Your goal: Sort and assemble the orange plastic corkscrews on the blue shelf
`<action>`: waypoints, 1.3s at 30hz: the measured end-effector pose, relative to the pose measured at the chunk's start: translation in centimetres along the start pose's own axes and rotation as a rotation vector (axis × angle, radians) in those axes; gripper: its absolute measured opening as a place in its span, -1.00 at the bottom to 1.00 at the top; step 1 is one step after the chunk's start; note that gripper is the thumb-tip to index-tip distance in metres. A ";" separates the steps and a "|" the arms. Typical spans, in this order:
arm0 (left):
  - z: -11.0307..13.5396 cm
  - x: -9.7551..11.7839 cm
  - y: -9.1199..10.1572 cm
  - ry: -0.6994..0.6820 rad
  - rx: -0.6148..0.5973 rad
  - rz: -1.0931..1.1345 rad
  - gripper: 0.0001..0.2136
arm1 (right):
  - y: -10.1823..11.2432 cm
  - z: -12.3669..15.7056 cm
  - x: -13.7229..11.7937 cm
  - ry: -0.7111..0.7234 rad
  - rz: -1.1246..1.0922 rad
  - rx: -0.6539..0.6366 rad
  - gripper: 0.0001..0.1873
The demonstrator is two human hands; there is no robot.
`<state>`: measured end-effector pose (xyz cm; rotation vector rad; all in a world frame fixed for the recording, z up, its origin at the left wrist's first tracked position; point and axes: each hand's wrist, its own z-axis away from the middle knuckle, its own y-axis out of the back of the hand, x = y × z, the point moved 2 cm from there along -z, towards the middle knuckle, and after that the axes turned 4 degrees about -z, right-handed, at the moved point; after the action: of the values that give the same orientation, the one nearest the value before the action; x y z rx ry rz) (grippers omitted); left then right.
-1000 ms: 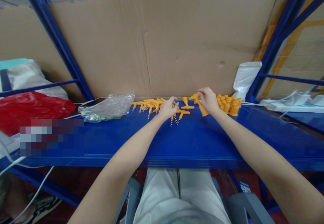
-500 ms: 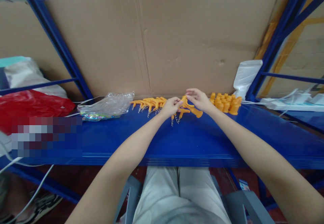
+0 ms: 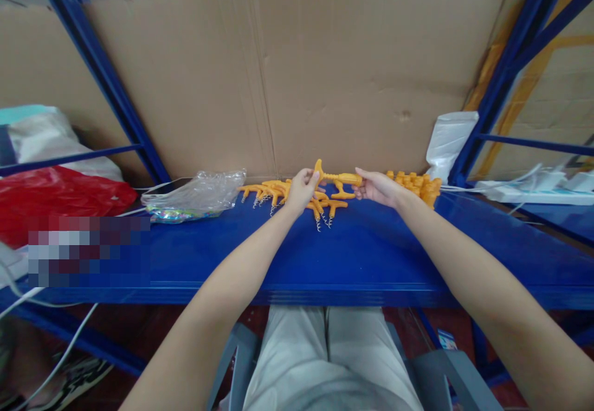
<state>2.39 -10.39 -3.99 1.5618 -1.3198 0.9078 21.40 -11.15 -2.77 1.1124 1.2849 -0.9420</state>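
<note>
My left hand (image 3: 301, 189) pinches the T-shaped orange handle (image 3: 318, 167) of a corkscrew. In line with it is a tubular orange sleeve (image 3: 346, 178), whose far end my right hand (image 3: 377, 188) grips. The handle and sleeve lie end to end, nearly level, above the blue shelf; the corkscrew's metal spiral is not visible. Beneath and left of my hands lie several orange corkscrews (image 3: 275, 188) with bare metal spirals, some hidden by my left hand. To the right of my right hand, several orange sleeves (image 3: 415, 182) stand grouped, partly covered by my wrist.
A clear plastic bag (image 3: 208, 188) with colourful contents lies left on the blue shelf (image 3: 352, 262). Cardboard (image 3: 352, 77) backs the shelf. A white pouch (image 3: 451, 142) and power strip (image 3: 547, 194) are at right; a red bag (image 3: 60, 197) is at left. A person's shoe (image 3: 78, 377) shows below.
The handle and sleeve have come up from an angled position into a nearly level line. My right hand has moved down and right to the sleeve's end.
</note>
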 end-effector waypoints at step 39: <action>1.6 1.1 -1.6 0.196 -0.262 0.274 -0.79 | -0.4 -0.8 -0.2 0.376 0.265 0.764 -0.66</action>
<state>4.16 -12.20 -3.83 1.0818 -1.4658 0.9829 20.82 -10.52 -2.63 2.0783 1.0334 -1.0813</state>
